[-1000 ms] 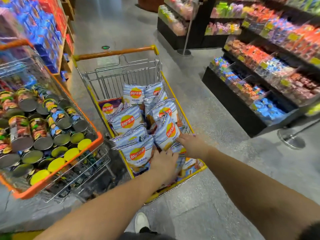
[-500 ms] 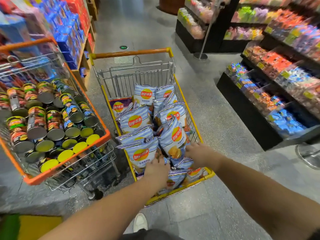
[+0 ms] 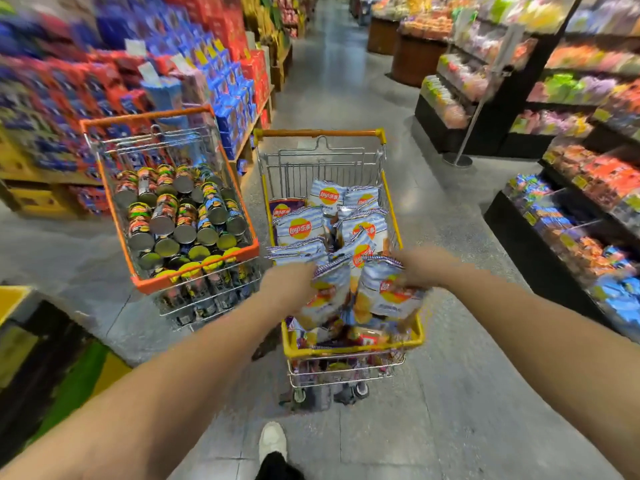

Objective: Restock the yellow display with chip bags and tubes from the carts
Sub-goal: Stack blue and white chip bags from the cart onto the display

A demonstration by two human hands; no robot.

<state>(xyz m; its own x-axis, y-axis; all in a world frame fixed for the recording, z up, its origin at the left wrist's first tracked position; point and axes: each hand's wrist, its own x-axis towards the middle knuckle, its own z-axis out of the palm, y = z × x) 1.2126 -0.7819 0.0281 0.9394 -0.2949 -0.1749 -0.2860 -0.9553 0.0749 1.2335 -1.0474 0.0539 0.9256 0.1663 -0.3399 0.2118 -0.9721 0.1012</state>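
Left hand [image 3: 289,284] grips one chip bag [image 3: 327,299]; right hand [image 3: 420,268] grips another bag [image 3: 388,294], both above the yellow cart [image 3: 353,348]. Orange cart [image 3: 194,282] of tubes [image 3: 183,216] stands left.

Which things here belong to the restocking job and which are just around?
Job:
- left hand gripping a white-and-blue striped chip bag
- right hand gripping another striped chip bag
- yellow-rimmed wire cart
- orange-rimmed wire cart of chip tubes

Around:
- black snack shelves
- white shoe
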